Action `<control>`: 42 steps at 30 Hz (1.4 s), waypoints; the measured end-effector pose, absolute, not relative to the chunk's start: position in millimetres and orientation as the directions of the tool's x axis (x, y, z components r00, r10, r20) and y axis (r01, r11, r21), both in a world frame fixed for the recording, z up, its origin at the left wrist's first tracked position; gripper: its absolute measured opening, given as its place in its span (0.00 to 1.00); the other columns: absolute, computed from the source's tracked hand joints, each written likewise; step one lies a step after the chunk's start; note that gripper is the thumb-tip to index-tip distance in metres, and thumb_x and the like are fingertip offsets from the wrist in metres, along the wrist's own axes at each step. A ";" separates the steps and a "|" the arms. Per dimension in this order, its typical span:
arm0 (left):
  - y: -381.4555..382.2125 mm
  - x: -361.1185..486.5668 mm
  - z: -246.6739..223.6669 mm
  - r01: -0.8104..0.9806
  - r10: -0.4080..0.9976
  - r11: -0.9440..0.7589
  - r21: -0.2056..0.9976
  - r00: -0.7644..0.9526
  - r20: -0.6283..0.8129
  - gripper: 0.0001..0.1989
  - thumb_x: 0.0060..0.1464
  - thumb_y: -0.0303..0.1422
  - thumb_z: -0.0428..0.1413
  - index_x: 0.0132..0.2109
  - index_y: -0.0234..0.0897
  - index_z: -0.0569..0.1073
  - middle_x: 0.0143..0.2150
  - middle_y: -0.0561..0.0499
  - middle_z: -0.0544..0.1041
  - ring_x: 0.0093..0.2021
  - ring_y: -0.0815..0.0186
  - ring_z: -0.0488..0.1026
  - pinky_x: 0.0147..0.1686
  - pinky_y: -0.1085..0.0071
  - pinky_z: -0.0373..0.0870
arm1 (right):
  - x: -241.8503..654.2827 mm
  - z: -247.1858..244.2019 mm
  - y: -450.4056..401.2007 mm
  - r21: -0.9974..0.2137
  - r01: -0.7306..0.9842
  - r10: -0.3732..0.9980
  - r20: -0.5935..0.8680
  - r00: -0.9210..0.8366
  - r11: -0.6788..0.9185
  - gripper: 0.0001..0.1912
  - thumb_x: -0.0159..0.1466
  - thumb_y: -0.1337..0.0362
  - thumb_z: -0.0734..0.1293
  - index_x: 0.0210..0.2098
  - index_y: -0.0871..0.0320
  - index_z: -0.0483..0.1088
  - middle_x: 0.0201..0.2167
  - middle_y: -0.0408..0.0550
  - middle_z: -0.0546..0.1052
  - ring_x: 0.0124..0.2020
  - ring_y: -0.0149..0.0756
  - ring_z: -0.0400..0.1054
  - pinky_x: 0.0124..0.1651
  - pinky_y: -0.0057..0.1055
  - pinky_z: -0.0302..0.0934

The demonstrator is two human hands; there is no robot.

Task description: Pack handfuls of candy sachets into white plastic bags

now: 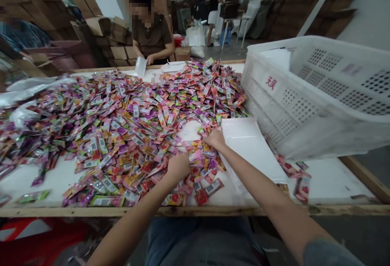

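Note:
A large heap of small, shiny snack packets in pink, purple, orange and green covers much of the white table. My left hand is curled at the near right side of the heap, its fingertips turned away from view. Just beyond it and to the right, my right hand reaches down among the packets with fingers drawn together. What either hand grips, if anything, is hidden. Between and below the hands lie loose packets. Flat clear plastic bags rest beside my right forearm.
A white perforated plastic crate stands tilted at the right. Opposite me, a person holds a white bag. White plastic bags lie at the left. Wooden edging borders the table; a red stool is below left.

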State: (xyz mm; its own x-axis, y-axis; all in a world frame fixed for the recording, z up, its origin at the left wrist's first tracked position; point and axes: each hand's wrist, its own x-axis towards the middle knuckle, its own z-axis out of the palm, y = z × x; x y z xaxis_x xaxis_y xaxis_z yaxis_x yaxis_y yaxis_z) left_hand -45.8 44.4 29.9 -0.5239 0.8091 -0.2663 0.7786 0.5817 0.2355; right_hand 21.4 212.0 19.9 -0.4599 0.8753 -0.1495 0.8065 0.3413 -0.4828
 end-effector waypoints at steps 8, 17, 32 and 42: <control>22.8 -79.0 15.2 0.227 0.698 0.378 0.898 -0.706 -0.115 0.14 0.35 0.36 0.57 0.33 0.37 0.71 0.32 0.48 0.76 0.38 0.56 0.74 0.38 0.60 0.69 | 34.4 22.5 212.9 -0.778 0.611 0.918 -0.124 -0.376 0.144 0.08 0.46 0.63 0.68 0.25 0.56 0.64 0.26 0.47 0.74 0.29 0.39 0.70 0.29 0.32 0.64; -17.6 -22.9 27.2 -0.158 0.824 0.254 0.954 -0.482 -0.299 0.13 0.33 0.34 0.59 0.32 0.40 0.72 0.31 0.51 0.77 0.35 0.59 0.74 0.37 0.63 0.72 | 140.6 23.9 133.0 -0.767 0.501 0.748 -0.041 -0.663 0.402 0.07 0.43 0.64 0.67 0.23 0.55 0.66 0.19 0.43 0.72 0.21 0.37 0.67 0.24 0.30 0.60; 35.9 -113.8 35.2 0.032 0.566 0.294 0.955 -0.811 -0.147 0.13 0.39 0.31 0.57 0.37 0.34 0.71 0.35 0.47 0.78 0.41 0.57 0.74 0.40 0.62 0.70 | -16.0 36.5 152.2 -0.727 0.579 0.737 -0.149 -0.659 0.370 0.11 0.47 0.66 0.67 0.31 0.57 0.68 0.28 0.46 0.76 0.31 0.38 0.70 0.31 0.30 0.63; -6.5 0.2 74.6 -0.066 0.813 -0.019 0.998 -0.582 -0.023 0.19 0.35 0.37 0.61 0.39 0.36 0.73 0.36 0.49 0.77 0.44 0.58 0.72 0.47 0.61 0.67 | 113.9 82.4 98.1 -0.997 -0.013 0.684 -0.039 -0.729 -0.070 0.15 0.41 0.58 0.73 0.25 0.56 0.67 0.21 0.41 0.71 0.25 0.34 0.67 0.31 0.33 0.66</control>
